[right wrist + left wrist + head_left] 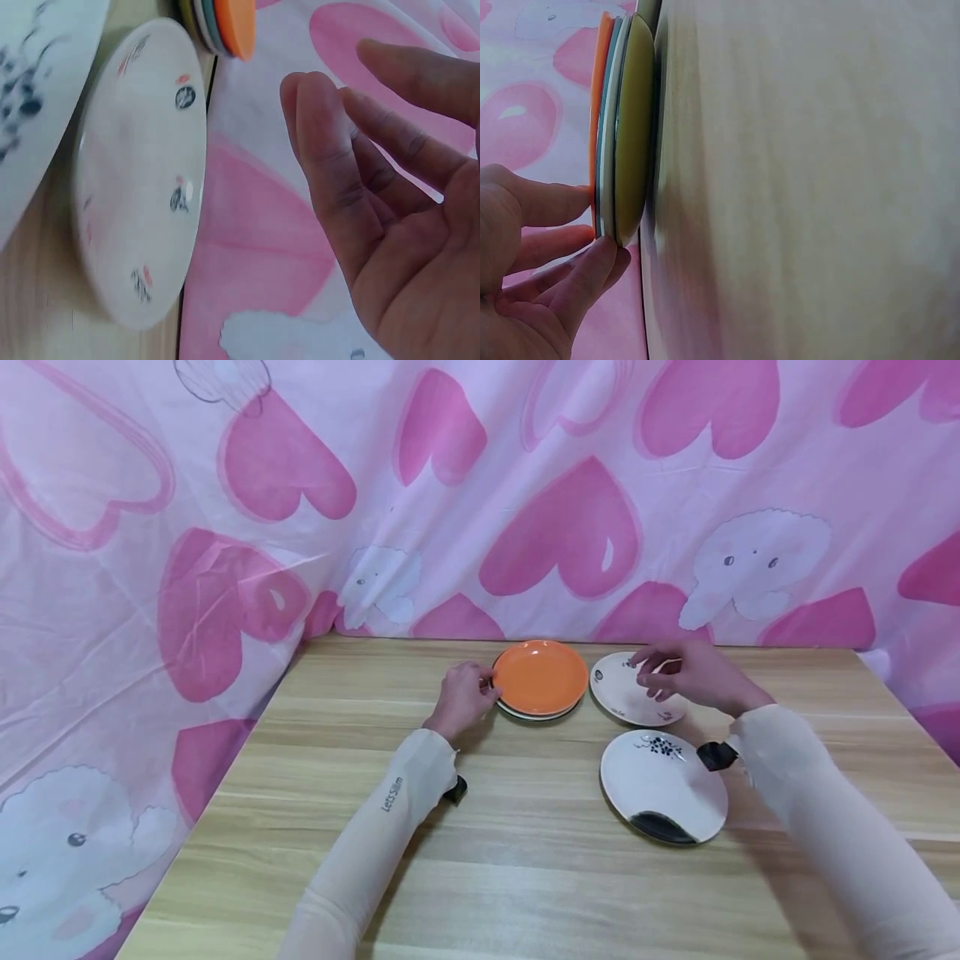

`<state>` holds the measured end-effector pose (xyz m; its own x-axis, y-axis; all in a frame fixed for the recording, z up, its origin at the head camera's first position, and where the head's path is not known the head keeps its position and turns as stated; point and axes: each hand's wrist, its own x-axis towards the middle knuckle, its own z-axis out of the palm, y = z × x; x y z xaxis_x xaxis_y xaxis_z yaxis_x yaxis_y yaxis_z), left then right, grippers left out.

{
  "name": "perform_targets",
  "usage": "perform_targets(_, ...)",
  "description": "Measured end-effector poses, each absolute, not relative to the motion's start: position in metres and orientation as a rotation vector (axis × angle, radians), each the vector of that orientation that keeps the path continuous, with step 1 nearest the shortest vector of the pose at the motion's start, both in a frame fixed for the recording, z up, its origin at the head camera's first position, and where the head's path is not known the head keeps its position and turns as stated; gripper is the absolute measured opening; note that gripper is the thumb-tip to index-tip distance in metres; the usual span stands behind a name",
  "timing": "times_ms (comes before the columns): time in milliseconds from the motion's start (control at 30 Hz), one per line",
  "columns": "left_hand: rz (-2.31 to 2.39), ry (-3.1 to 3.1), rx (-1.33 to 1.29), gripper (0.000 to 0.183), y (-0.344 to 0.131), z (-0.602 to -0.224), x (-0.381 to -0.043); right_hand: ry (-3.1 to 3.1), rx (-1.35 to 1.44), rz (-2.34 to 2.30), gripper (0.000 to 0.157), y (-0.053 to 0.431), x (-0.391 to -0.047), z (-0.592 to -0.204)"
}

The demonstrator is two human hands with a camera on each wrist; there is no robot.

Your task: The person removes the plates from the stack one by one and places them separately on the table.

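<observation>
My left hand is at the left side of a plate stack, its fingertips touching the rims. On top lies an orange plate; the left wrist view shows a dark-edged plate and white plate beneath it, and an olive-yellow plate at the bottom. With fingers loosely bent and nothing between them, my right hand hovers over a white plate with small dark and red motifs, covering part of it in the head view. Nearer me sits a white plate with dark blossoms and a black patch.
The plates rest on a light wood-grain table. A pink cloth with hearts and white cartoon animals hangs behind the table and along its left side. A black strap piece shows at my right wrist.
</observation>
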<state>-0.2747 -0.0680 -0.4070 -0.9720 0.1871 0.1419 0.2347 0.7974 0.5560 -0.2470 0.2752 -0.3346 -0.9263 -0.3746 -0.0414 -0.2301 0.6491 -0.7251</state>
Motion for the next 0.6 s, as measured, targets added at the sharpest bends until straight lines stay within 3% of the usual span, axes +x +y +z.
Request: perform_targets(600,-0.918,-2.925,-0.33,0.031,-0.067,-0.403,-0.277,2.613,-0.201,-1.249,0.037,0.205,-0.29,-0.367)
